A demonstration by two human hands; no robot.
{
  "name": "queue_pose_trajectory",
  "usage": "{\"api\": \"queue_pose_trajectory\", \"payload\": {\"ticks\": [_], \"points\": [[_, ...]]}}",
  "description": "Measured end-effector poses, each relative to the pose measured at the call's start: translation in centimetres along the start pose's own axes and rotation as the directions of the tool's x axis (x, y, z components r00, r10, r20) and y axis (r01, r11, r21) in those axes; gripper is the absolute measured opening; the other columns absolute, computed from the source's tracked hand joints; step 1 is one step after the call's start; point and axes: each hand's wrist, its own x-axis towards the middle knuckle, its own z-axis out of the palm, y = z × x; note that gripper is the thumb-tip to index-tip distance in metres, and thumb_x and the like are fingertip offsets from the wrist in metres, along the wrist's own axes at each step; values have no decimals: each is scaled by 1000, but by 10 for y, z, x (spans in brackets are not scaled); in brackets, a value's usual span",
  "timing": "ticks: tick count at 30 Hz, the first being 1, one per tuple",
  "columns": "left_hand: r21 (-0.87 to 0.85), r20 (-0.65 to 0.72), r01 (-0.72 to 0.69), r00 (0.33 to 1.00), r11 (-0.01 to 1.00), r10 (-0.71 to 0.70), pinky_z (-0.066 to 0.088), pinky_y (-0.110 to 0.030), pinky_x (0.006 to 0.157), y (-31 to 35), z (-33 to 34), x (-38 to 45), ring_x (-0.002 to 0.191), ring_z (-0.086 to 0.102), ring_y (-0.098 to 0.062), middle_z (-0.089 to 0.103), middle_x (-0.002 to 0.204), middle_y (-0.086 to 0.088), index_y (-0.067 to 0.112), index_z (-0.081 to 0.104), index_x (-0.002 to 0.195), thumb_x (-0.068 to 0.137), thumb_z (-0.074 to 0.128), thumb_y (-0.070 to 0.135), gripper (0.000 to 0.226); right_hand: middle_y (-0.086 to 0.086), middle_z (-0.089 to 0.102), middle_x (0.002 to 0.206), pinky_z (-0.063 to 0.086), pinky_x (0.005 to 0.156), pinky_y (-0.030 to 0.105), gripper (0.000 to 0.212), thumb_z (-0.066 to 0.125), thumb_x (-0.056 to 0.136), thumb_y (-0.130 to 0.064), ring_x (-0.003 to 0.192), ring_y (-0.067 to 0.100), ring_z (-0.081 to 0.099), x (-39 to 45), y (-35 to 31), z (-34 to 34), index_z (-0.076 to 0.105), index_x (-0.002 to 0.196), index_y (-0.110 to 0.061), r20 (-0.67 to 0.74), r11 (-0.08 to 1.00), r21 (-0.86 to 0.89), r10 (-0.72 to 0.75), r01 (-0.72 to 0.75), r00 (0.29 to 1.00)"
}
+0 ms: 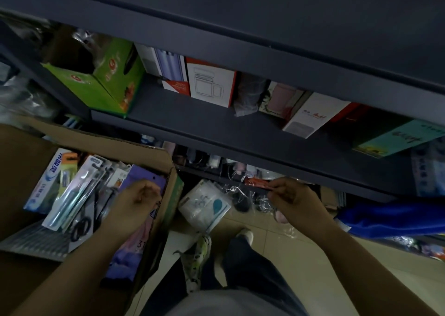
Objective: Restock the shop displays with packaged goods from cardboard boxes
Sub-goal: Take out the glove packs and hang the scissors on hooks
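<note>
left hand: fingers curled, over cardboard box at 8 o'clock | right hand: pinches clear packet at 5 o'clock, below dark shelf | toothbrush packs in box

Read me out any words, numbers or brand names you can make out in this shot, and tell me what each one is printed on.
"31": purple pack in the cardboard box, cut off by the left hand's arm.
Large Chinese characters: blue-white toothpaste carton, too blurred to read.
Round red logo: green carton, unreadable.
Red script: white box, unreadable.
Dark characters: teal box, unreadable.
Grey marks: white packet, unclear.
</note>
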Motion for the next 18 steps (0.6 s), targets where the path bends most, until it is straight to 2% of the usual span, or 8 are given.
{"api": "queue_pose_trajectory", "payload": {"ticks": [2, 6, 9, 11, 13, 14, 16, 18], "points": [[-12, -21, 40, 999, 999, -40, 46, -22, 72, -8, -6, -1, 79, 61, -19, 64, 82, -4, 12, 60, 80, 89, 53, -10, 24, -9, 71, 85, 45, 71, 18, 13, 65, 89, -20, 80, 5, 66, 1, 1, 4, 63, 93, -32, 6, 1000, -16, -2, 2, 1000], [-49, -59, 69, 996, 996, -72, 47, -21, 64, -23, -19, 0, 77, 60, -26, 65, 81, -11, 10, 61, 79, 90, 51, -9, 24, -9, 71, 80, 45, 68, 19, 12, 64, 90, -23, 73, 5, 64, 2, 6, 10, 62, 92, -35, -16, 1000, -13, 24, -25, 1000], [-157, -66, 101, 992, 982, -112, 48, -12, 62, -24, -23, 1, 70, 61, -13, 64, 76, -8, 2, 60, 80, 90, 49, -15, 22, -7, 69, 76, 46, 67, 27, 12, 63, 89, -23, 62, 5, 58, 4, 5, 16, 64, 97, -32, 5, 999, 21, 40, -40, 999], [-152, -59, 92, 993, 984, -102, 47, -7, 58, -24, -23, 1, 60, 61, 0, 65, 69, -2, 2, 60, 78, 88, 49, -16, 24, -7, 68, 78, 43, 62, 23, 12, 63, 89, -22, 54, -3, 55, 7, 0, 21, 65, 96, -33, 22, 999, 38, 33, -34, 999], [-83, -81, 48, 995, 995, -55, 48, -12, 60, -27, -23, -1, 62, 61, -4, 63, 73, -2, 7, 60, 76, 87, 51, -15, 26, -6, 69, 83, 40, 56, 16, 11, 63, 90, -21, 49, -7, 54, 12, -8, 28, 65, 96, -31, 31, 999, 37, 16, -17, 999], [-25, -92, 24, 995, 999, -26, 47, -14, 61, -28, -23, -2, 65, 59, -7, 62, 76, -2, 9, 61, 78, 88, 53, -11, 24, -5, 70, 87, 39, 54, 13, 11, 63, 90, -22, 52, -8, 56, 15, -13, 32, 65, 98, -29, 40, 999, 31, 13, -14, 999], [57, -109, -1, 994, 998, 7, 47, -11, 64, -29, -23, -6, 72, 56, -10, 60, 80, 2, 9, 61, 83, 89, 55, -4, 16, -1, 71, 95, 43, 59, 11, 12, 63, 90, -24, 70, -3, 63, 22, -24, 43, 65, 102, -25, 71, 1000, 26, 12, -13, 997], [7, -116, 17, 993, 1000, -16, 47, -10, 67, -35, -24, -8, 72, 58, -8, 62, 81, 1, 11, 61, 78, 88, 56, -9, 23, 0, 71, 100, 51, 71, 19, 21, 64, 89, -33, 87, 9, 66, 29, -34, 66, 63, 107, -21, 160, 999, 11, 47, -49, 986]]}}
